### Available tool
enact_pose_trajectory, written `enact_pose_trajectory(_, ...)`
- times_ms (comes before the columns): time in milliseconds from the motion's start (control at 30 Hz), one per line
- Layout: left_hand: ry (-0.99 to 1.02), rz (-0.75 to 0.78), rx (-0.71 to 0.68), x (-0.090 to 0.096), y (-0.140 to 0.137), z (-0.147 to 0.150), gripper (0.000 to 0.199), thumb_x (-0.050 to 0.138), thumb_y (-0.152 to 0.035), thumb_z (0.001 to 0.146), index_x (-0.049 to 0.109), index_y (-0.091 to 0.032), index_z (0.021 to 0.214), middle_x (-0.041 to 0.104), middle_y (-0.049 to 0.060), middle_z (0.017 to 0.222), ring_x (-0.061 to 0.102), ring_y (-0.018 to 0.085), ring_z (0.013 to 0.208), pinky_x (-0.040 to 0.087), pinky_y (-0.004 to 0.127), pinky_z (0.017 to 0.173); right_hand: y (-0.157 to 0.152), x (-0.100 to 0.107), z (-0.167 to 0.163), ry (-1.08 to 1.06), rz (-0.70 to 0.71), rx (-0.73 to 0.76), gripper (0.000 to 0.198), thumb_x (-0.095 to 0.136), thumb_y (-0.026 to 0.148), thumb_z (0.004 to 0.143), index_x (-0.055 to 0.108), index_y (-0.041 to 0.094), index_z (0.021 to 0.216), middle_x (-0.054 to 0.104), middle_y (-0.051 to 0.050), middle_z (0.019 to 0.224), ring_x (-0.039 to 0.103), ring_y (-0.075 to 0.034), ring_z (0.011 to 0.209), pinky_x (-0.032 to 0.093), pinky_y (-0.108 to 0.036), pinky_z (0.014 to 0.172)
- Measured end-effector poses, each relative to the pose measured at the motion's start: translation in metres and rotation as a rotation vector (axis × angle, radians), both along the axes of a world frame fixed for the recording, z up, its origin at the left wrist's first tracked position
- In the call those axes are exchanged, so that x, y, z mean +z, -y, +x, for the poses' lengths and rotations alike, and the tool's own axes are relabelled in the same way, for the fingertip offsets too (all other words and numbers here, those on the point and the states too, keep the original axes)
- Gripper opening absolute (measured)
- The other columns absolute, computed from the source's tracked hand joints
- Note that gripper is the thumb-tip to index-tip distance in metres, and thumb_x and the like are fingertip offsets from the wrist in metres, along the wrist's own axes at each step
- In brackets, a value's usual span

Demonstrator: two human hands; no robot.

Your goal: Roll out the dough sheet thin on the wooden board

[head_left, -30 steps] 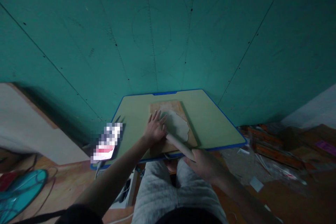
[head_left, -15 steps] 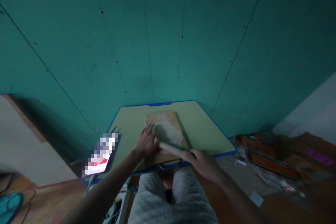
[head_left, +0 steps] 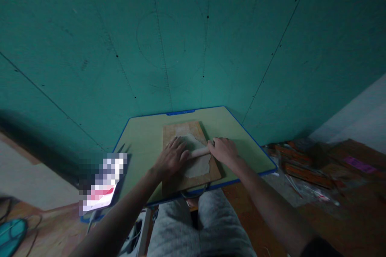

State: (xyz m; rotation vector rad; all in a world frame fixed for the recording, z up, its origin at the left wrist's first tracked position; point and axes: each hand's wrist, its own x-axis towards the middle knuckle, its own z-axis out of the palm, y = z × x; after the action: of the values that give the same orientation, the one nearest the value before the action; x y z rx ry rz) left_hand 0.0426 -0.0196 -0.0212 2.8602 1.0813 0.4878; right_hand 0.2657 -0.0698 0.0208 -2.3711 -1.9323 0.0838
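Note:
A pale sheet of rolled-out dough with a ragged edge lies on a wooden board. Across the dough, slightly tilted, runs a light rolling pin. My left hand rests over the pin's left end, its fingers pointing forward and the palm hiding that end. At the other end my right hand is closed around the pin, close to the board's right edge. Part of the dough is covered by the left hand.
The board lies on a pale table with a blue rim. A lit device, partly pixelated, stands at the table's left with a cable. Behind rises a green wall. Boxes and clutter lie on the floor at right.
The rolling pin has moved forward over the dough, away from my body, and its right end has swung farther forward. Both hands stay on it. The head view has shifted slightly.

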Motion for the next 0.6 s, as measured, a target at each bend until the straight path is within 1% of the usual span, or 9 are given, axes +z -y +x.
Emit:
enact_pose_trajectory(100,-0.004,0.027,-0.015,0.000,0.006,0.002,0.042,0.033,-0.042,0.102,0.061,-0.016,0.122,0.058,0.013,0.135,0.039,0.028,0.140,0.034,0.050,0.116,-0.002,-0.005,0.000,0.046,-0.015,0.067,0.046,0.036,0.034,0.095,0.077,0.013,0.098,0.075,-0.020,0.101,0.070,-0.030,0.095,0.046,-0.038,0.081)
enact_pose_trajectory(167,0.004,0.040,-0.012,0.003,0.011,0.003,0.043,0.034,-0.043,0.102,0.061,-0.016,0.121,0.060,0.013,0.133,0.041,0.029,0.138,0.035,0.051,0.115,-0.003,-0.007,0.003,0.048,-0.038,0.120,0.044,0.038,0.032,0.095,0.077,0.014,0.097,0.075,-0.020,0.102,0.070,-0.030,0.095,0.045,-0.038,0.082)
enact_pose_trajectory(267,0.023,0.069,0.015,0.007,0.021,0.005,0.042,0.035,-0.043,0.102,0.060,-0.016,0.121,0.060,0.014,0.131,0.041,0.030,0.138,0.036,0.053,0.114,-0.003,-0.011,0.006,0.045,-0.033,0.145,0.042,0.038,0.032,0.095,0.077,0.015,0.097,0.075,-0.018,0.102,0.069,-0.029,0.094,0.043,-0.036,0.082)
enact_pose_trajectory(367,0.007,0.080,0.067,0.008,0.037,0.009,0.044,0.036,-0.042,0.101,0.056,-0.014,0.128,0.057,0.016,0.136,0.040,0.032,0.139,0.034,0.054,0.115,-0.001,-0.016,0.007,0.052,0.006,0.160,0.041,0.037,0.029,0.096,0.076,0.016,0.092,0.075,-0.016,0.099,0.067,-0.027,0.094,0.039,-0.038,0.085)
enact_pose_trajectory(467,-0.010,0.087,0.162,0.005,0.052,0.013,0.050,0.039,-0.043,0.099,0.052,-0.010,0.134,0.052,0.020,0.143,0.040,0.035,0.139,0.035,0.052,0.114,0.006,-0.023,0.008,0.055,0.083,0.175,0.037,0.037,0.026,0.096,0.072,0.018,0.089,0.072,-0.014,0.100,0.060,-0.026,0.100,0.034,-0.038,0.089)
enact_pose_trajectory(533,-0.013,0.103,0.207,0.000,0.060,0.016,0.052,0.040,-0.043,0.099,0.050,-0.006,0.135,0.050,0.022,0.144,0.040,0.037,0.139,0.037,0.052,0.113,0.013,-0.028,0.010,0.054,0.140,0.170,0.033,0.036,0.025,0.096,0.068,0.019,0.090,0.070,-0.012,0.102,0.056,-0.026,0.101,0.033,-0.038,0.088)
enact_pose_trajectory(600,-0.010,0.121,0.217,-0.004,0.067,0.018,0.053,0.040,-0.041,0.098,0.049,-0.005,0.136,0.048,0.023,0.146,0.039,0.037,0.140,0.037,0.053,0.113,0.021,-0.033,0.011,0.047,0.181,0.166,0.031,0.034,0.025,0.098,0.064,0.019,0.091,0.067,-0.011,0.102,0.053,-0.026,0.100,0.033,-0.037,0.086)
